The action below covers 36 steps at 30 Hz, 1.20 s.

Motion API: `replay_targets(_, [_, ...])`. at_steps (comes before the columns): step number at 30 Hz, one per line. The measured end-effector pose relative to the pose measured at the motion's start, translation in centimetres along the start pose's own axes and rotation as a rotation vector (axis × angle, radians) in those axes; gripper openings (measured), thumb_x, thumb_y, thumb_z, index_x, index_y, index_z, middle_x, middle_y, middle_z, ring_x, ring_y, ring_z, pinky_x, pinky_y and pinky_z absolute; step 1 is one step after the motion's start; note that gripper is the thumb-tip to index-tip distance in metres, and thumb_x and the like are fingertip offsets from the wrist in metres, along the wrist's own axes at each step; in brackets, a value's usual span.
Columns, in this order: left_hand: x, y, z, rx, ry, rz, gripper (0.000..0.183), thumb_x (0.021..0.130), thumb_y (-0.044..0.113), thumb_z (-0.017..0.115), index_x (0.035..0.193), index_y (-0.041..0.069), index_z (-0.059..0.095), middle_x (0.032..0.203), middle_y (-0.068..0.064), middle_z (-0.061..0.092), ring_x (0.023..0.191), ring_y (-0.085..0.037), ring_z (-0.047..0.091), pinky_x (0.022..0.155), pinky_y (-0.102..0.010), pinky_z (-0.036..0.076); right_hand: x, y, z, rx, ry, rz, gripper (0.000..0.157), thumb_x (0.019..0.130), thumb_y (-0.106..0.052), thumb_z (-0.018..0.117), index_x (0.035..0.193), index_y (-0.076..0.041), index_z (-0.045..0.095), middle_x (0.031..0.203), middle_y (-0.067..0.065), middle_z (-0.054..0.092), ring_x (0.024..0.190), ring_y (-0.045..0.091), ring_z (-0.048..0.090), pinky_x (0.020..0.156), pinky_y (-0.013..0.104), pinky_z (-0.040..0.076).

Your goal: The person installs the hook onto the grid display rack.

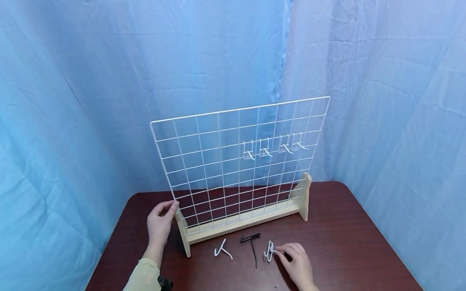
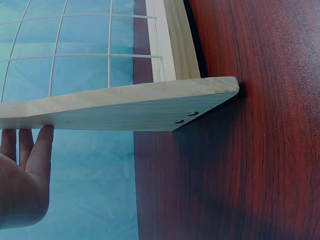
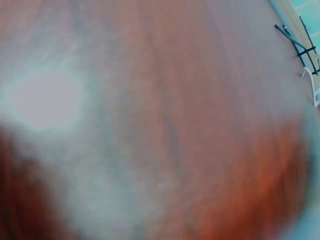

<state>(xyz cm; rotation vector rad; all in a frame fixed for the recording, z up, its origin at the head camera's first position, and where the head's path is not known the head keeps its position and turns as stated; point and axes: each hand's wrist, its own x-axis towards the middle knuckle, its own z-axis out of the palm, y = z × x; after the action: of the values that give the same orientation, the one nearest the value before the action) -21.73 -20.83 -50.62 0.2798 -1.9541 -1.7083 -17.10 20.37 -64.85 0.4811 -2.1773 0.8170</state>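
Note:
My left hand (image 1: pixel 160 222) pinches the top of the left wooden end piece (image 1: pixel 183 234) of a stand holding a white wire grid (image 1: pixel 218 157). In the left wrist view, its fingers (image 2: pixel 42 155) lie against the outer face of that end piece (image 2: pixel 125 112). At the front, my right hand (image 1: pixel 296 264) pinches the prong of a white wire hook (image 1: pixel 269 251) near the table top. A black hook (image 1: pixel 252 239) lies just left of it, and another white hook (image 1: pixel 223 248) lies farther left. The right wrist view is mostly blurred.
Several white hooks (image 1: pixel 267 152) hang in a row on the right half of the grid. The right wooden end piece (image 1: pixel 306 198) stands on the dark red table (image 1: pixel 349 242). Blue curtains (image 1: pixel 109 81) surround the table at the back and sides.

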Motion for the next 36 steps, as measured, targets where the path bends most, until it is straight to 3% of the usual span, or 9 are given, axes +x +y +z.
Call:
replay_targets(9, [0.1, -0.2, 0.0, -0.003, 0.002, -0.007, 0.023, 0.087, 0.019, 0.079, 0.101, 0.002, 0.075, 0.080, 0.014, 0.066, 0.067, -0.005, 0.055, 0.055, -0.021, 0.050, 1.1, -0.2, -0.2, 0.036, 0.043, -0.032, 0.037, 0.058, 0.006, 0.090, 0.086, -0.014, 0.077, 0.085, -0.009, 0.069, 0.080, 0.014, 0.058, 0.076, 0.025, 0.042])
replay_targets(16, [0.1, -0.2, 0.1, -0.010, 0.001, 0.000, 0.022, 0.086, 0.018, 0.080, 0.101, 0.002, 0.075, 0.081, 0.014, 0.067, 0.067, -0.005, 0.056, 0.054, -0.021, 0.050, 1.1, -0.3, -0.4, 0.091, 0.033, 0.033, 0.042, 0.057, 0.005, 0.091, 0.094, -0.011, 0.078, 0.090, -0.005, 0.071, 0.085, 0.018, 0.059, 0.082, 0.020, 0.040])
replay_targets(22, [0.1, -0.2, 0.0, -0.004, -0.004, -0.003, 0.025, 0.087, 0.020, 0.079, 0.104, 0.002, 0.075, 0.083, 0.013, 0.067, 0.069, -0.004, 0.056, 0.056, -0.022, 0.051, 0.7, -0.6, -0.6, 0.137, 0.033, 0.233, 0.039, 0.061, 0.005, 0.090, 0.095, -0.011, 0.078, 0.092, -0.003, 0.072, 0.088, 0.014, 0.063, 0.086, 0.007, 0.036])
replay_targets(29, [0.1, -0.2, 0.0, -0.007, -0.008, -0.001, 0.026, 0.087, 0.019, 0.079, 0.104, 0.001, 0.075, 0.088, 0.006, 0.069, 0.069, -0.004, 0.056, 0.055, -0.019, 0.050, 0.4, -1.5, -0.9, 0.253, 0.025, 0.507, 0.031, 0.071, 0.004, 0.085, 0.098, -0.008, 0.079, 0.092, 0.001, 0.075, 0.081, 0.002, 0.068, 0.074, 0.011, 0.049])
replay_targets(36, [0.1, -0.1, -0.1, -0.003, -0.005, -0.007, 0.024, 0.087, 0.021, 0.079, 0.102, 0.002, 0.075, 0.087, 0.004, 0.068, 0.069, -0.005, 0.057, 0.056, -0.019, 0.050, 0.5, -2.3, -1.1, 0.221, -0.003, 0.628, 0.023, 0.074, -0.003, 0.086, 0.094, -0.013, 0.081, 0.088, -0.002, 0.076, 0.082, -0.002, 0.067, 0.074, 0.007, 0.045])
